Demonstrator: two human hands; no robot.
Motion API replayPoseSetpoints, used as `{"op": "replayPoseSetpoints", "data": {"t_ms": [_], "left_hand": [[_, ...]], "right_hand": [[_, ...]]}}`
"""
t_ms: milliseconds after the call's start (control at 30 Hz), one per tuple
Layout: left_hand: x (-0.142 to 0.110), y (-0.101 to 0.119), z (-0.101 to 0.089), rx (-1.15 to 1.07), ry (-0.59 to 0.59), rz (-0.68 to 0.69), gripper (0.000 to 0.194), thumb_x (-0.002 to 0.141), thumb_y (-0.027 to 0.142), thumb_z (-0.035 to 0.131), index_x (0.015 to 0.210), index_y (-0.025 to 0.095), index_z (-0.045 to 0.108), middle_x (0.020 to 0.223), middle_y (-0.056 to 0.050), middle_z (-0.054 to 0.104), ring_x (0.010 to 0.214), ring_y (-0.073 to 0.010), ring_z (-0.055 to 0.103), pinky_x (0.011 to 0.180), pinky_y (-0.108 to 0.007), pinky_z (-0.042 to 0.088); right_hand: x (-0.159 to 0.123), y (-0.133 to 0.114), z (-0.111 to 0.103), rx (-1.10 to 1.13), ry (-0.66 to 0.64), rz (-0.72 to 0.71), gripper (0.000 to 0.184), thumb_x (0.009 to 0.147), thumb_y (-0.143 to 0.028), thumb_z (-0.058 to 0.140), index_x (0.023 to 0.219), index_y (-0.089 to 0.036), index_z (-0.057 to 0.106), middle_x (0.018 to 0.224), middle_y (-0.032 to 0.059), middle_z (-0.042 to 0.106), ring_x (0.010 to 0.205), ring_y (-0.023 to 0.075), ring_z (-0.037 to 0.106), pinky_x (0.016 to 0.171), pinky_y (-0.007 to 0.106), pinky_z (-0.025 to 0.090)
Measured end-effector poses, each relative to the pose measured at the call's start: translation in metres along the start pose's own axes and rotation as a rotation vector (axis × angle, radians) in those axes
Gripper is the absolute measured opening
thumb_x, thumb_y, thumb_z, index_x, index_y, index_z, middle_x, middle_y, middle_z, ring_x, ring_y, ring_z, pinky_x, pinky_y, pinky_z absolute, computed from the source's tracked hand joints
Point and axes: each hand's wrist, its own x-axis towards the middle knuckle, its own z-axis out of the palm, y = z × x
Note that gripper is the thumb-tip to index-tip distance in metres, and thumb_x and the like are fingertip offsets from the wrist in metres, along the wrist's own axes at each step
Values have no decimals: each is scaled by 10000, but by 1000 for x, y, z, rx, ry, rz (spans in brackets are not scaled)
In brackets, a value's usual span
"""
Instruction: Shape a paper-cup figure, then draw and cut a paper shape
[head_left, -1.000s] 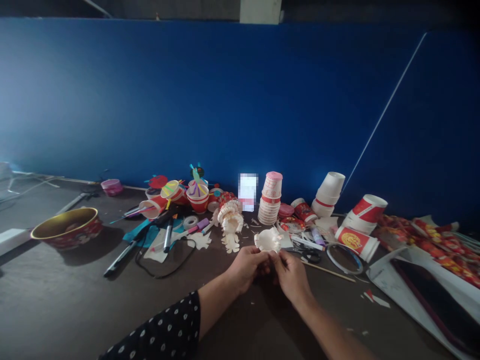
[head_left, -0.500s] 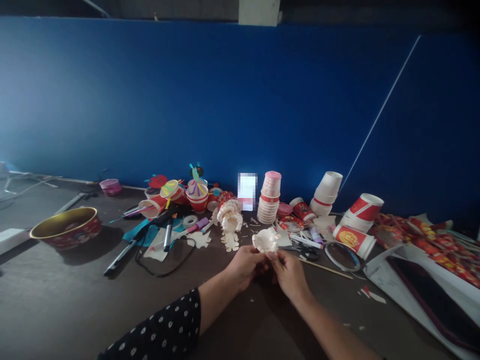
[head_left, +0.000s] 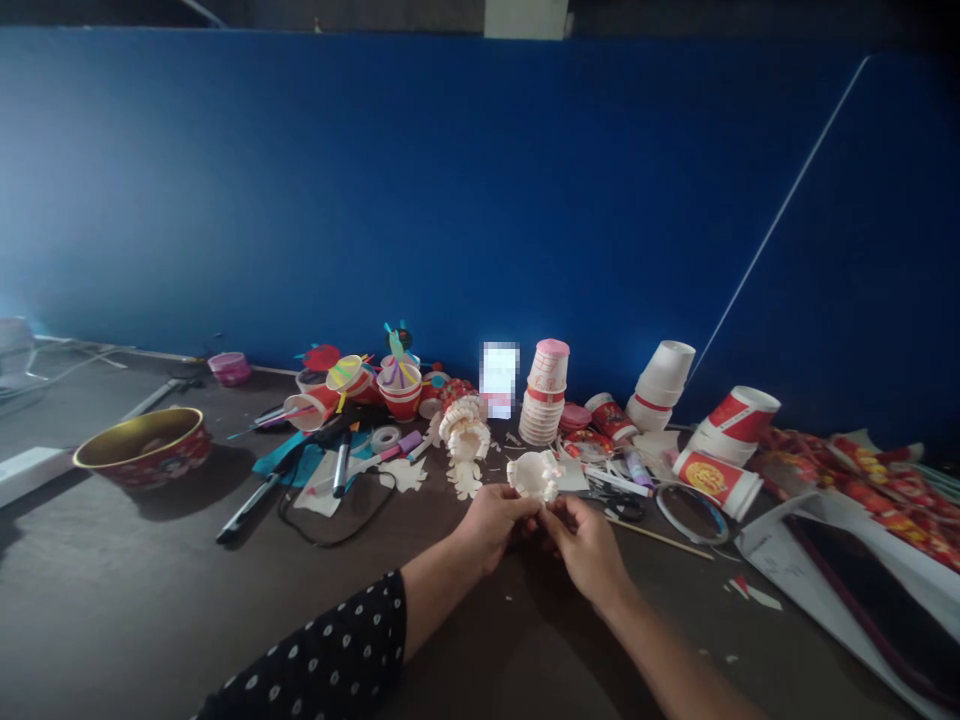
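Both my hands meet low in the middle of the view, holding up a white cut paper cup piece (head_left: 534, 477) with curled, frilly edges. My left hand (head_left: 491, 530) grips its lower left side, and my right hand (head_left: 589, 548) pinches its lower right side. Part of the piece is hidden by my fingers. Just beyond my left hand stands a similar curled paper craft (head_left: 465, 435), with cut paper strips hanging at its front.
Crowding the dark table (head_left: 150, 560) are red paper cups, a white-and-red cup stack (head_left: 544, 395), a gold-lined red bowl (head_left: 142, 448), markers, tape (head_left: 385, 438), scissors (head_left: 622, 508) and a wooden stick (head_left: 660, 538). Paper scraps lie near my hands. A blue wall (head_left: 450, 200) rises behind.
The whole scene has shifted slightly in view as my head moved. My hands still hold the paper piece in nearly the same pose.
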Motion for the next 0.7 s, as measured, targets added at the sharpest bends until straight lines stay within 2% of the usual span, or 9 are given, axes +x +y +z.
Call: {"op": "replayPoseSetpoints", "data": {"t_ms": [367,700], "left_hand": [[4,-7,-4,-12,-61,35,172,574,213,659,534,105,531,424,14,497,381,-55,451,407,-173,338],[5,-8,-3,21,-80,45,169,570,237,648,553,98,553,428,4,510,374,-58,448,392,-173,305]], "right_hand": [[0,-6,1,25,45,36,267,731,-433,507,638,-183,527,554,11,605,451,136,540,430,222,409],[1,-4,2,52,35,51,187,728,-359,500,635,-196,492,513,-6,576,430,132,526,412,218,408]]}}
